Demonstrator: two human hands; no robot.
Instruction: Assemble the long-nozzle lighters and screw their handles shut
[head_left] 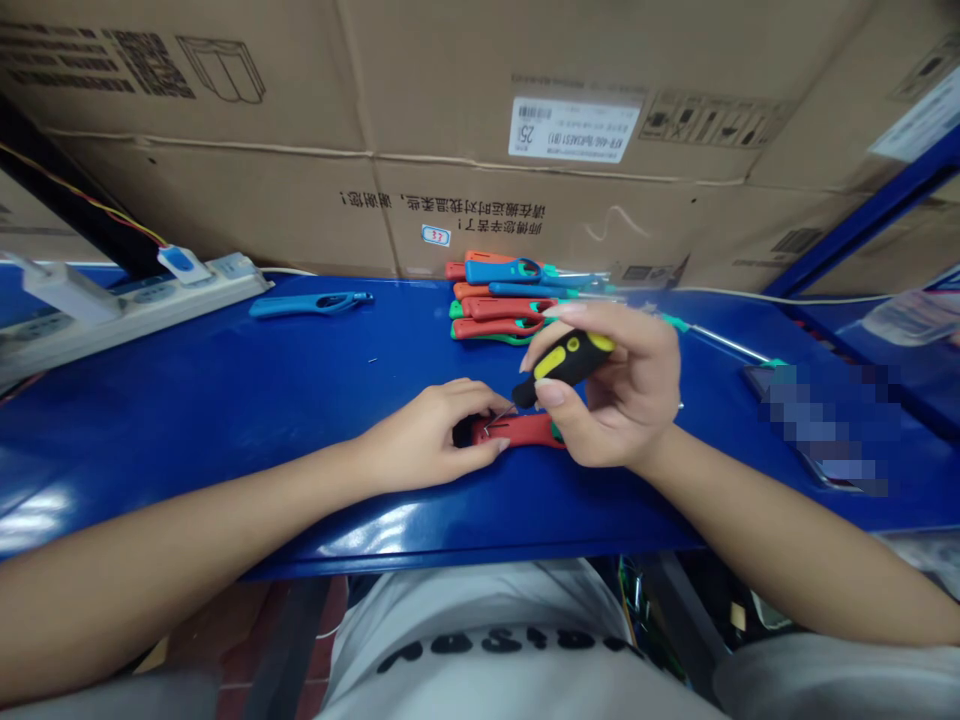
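Observation:
A red plastic handle (529,431) lies on the blue table near its front edge. My left hand (435,432) grips its left end between thumb and fingers. In my right hand (619,385) is a black and yellow screwdriver (564,358), tilted, its thin shaft pointing down and left. The shaft's tip meets the left end of the red handle, near a small metallic piece. My right hand covers the handle's right end.
Several red, blue and green lighter-like tools (501,308) are piled behind my hands. A blue handle (311,304) lies left of them. A power strip (127,315) is at the left, a blurred-out phone (821,425) at the right. Cardboard (285,200) stands behind.

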